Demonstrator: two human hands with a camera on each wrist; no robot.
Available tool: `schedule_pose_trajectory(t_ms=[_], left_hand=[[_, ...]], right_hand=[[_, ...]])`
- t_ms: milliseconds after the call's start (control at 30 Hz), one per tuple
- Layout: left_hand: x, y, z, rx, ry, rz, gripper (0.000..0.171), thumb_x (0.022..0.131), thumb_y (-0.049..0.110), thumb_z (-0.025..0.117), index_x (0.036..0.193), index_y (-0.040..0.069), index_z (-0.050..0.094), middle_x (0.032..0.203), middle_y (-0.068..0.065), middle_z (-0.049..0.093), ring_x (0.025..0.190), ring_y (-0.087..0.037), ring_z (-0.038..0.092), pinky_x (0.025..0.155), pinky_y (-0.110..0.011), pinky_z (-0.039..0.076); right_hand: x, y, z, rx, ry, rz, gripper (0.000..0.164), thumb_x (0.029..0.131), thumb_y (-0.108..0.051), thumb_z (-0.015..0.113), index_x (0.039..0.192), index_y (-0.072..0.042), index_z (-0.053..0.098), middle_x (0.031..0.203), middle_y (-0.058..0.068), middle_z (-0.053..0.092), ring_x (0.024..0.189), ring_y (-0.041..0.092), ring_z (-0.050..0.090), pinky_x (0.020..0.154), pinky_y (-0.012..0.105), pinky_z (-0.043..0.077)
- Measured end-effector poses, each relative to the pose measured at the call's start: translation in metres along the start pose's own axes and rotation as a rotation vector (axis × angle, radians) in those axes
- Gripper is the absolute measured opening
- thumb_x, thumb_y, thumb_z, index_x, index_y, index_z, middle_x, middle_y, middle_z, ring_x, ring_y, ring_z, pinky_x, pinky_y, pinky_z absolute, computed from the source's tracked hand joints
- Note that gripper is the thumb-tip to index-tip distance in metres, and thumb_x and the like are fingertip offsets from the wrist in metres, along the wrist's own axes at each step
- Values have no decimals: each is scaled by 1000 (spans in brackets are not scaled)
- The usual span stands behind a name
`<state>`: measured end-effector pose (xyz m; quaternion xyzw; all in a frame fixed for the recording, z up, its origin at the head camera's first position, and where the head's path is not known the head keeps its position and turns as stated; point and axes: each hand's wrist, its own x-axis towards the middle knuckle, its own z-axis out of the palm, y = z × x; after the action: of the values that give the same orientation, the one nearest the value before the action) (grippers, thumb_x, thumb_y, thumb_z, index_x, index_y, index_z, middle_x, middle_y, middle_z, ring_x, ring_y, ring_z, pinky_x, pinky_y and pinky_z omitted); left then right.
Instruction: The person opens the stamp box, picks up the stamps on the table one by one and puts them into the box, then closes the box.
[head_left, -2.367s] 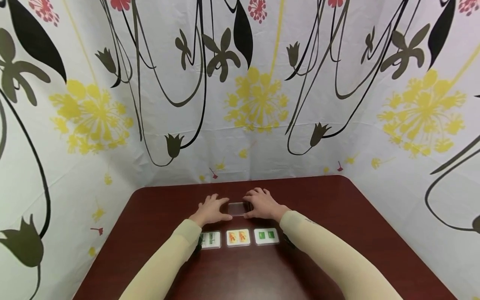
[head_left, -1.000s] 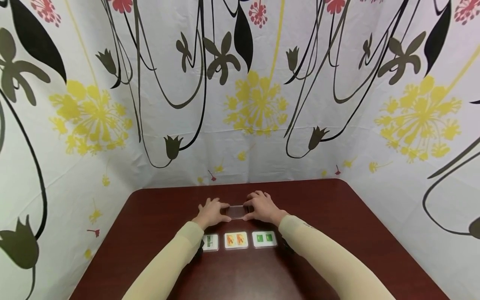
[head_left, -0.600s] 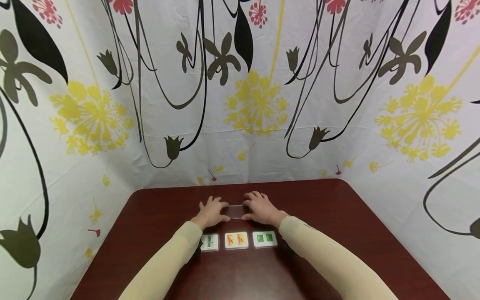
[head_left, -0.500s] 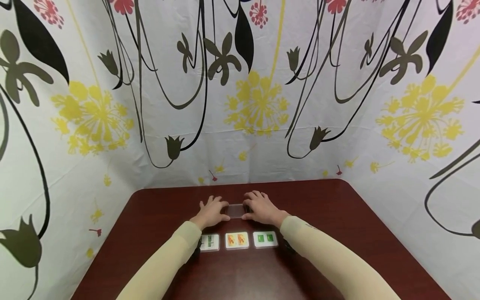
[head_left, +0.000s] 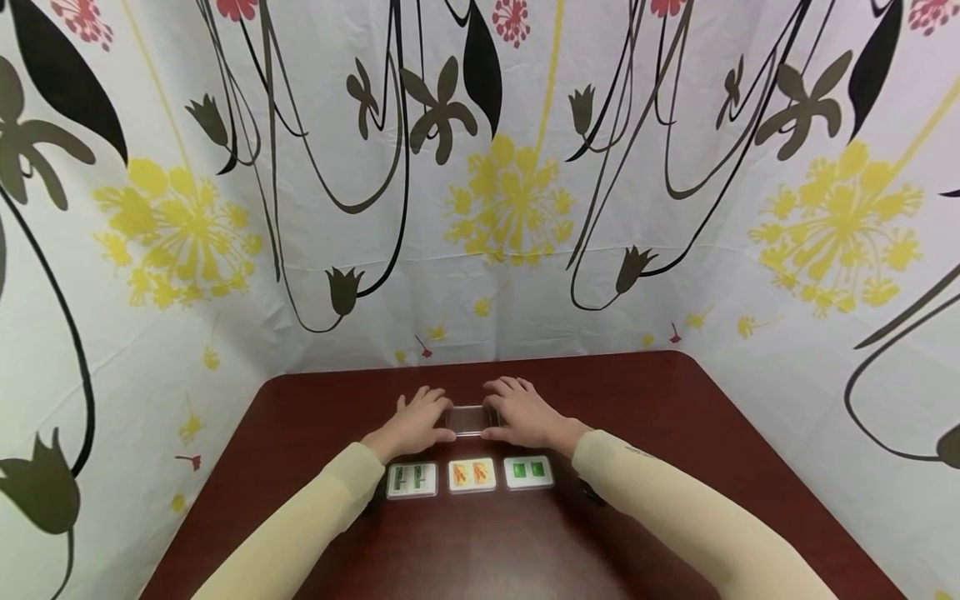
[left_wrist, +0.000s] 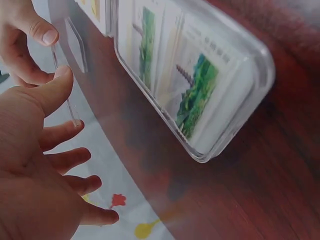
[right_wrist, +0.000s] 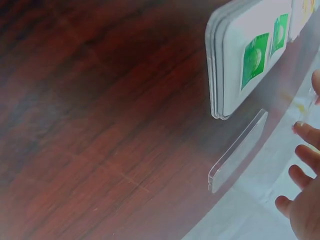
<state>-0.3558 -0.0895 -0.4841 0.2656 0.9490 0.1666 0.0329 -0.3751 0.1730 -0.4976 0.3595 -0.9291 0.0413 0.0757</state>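
Observation:
Both hands hold a thin clear plastic lid (left_wrist: 73,107) by its opposite ends, over the far middle of the table. My left hand (head_left: 416,423) pinches one end between thumb and index finger, its other fingers spread. At the other end, my right hand (head_left: 525,417) grips with thumb and fingers; the right wrist view shows only part of it. A second clear plastic piece (right_wrist: 237,150) lies on the table close by. Nearer me, three clear cases stand in a row: one with green landscape stamps (head_left: 412,480), one with orange stamps (head_left: 472,475), one with green stamps (head_left: 528,472).
The dark red wooden table (head_left: 480,550) has rounded far corners. A white curtain (head_left: 517,317) with printed flowers hangs behind it and along both sides. Dark wrist gear shows partly beneath both sleeves.
My left forearm has swung a little left, uncovering the whole left case. The right forearm has shifted slightly right. Both hands stay at the ends of the clear lid.

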Motion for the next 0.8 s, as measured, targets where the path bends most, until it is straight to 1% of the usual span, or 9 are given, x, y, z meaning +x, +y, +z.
schedule_pose_trajectory(t_ms=[133, 333, 533, 667, 800], left_hand=[[-10, 6, 0, 36, 3, 31, 53, 94, 46, 69, 135, 13, 60, 156, -13, 38, 148, -41, 22, 108, -75, 16], [-26, 12, 3, 12, -11, 55, 53, 93, 47, 70, 134, 14, 60, 157, -11, 37, 149, -40, 20, 108, -74, 14], [-38, 16, 6, 6, -31, 62, 56, 92, 51, 70, 134, 14, 61, 158, -11, 36, 149, -40, 20, 109, -74, 14], [-46, 18, 13, 2, -34, 70, 54, 90, 49, 73, 130, 14, 63, 155, -13, 40, 147, -42, 23, 107, -75, 16], [-52, 19, 22, 11, -40, 79, 53, 90, 50, 73, 128, 14, 64, 154, -12, 41, 147, -42, 25, 106, -76, 17]], right_hand=[[-9, -6, -7, 15, 15, -38, 59, 92, -70, 55, 121, -20, 67, 151, 4, 43, 140, 26, 35, 112, 58, 26], [-24, -15, -14, 7, 13, -90, 56, 91, -70, 56, 118, -22, 68, 152, 4, 43, 142, 24, 34, 112, 60, 26], [-33, -21, -9, 5, 35, -132, 56, 90, -70, 58, 116, -21, 69, 151, 5, 44, 140, 27, 37, 110, 64, 27], [-38, -26, -4, 7, 46, -161, 53, 89, -67, 62, 113, -21, 69, 150, 5, 44, 140, 27, 37, 109, 63, 29], [-44, -31, 2, -2, 47, -184, 52, 89, -67, 63, 112, -20, 69, 149, 6, 46, 140, 33, 37, 109, 62, 30]])
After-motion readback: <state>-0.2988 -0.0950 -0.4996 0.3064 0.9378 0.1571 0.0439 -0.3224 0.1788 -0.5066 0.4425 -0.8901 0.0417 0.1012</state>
